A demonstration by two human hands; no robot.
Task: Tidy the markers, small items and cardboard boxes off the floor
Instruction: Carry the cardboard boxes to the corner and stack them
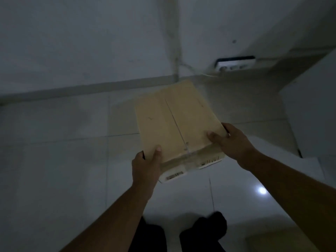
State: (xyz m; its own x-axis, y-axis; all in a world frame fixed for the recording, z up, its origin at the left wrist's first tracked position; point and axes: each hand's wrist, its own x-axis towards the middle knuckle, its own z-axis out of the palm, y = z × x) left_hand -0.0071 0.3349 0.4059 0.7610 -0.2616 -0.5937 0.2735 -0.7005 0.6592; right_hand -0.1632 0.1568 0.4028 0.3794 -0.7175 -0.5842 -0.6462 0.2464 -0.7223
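Head view, dim light. A flat, rectangular cardboard box [174, 122], matt tan, is held above the floor [54, 160] in front of the person, tilted with its far end toward the wall [81, 42]. A taped seam runs lengthwise down the middle of its upper face; the near edge carries pale labels with dark printed marks, too blurred to read. The left hand [146, 165] grips the near left corner, thumb pressed on top and fingers curled underneath. The right hand [231, 140] grips the near right edge in the same way, thumb on the upper face. The floor is of large, glossy, pale tiles with thin grout lines and one bright reflected spot at the lower right. A pale, smooth wall meets the floor along a low skirting. What appears to be a white power strip [235, 63] lies at the foot of the wall, beyond the box.
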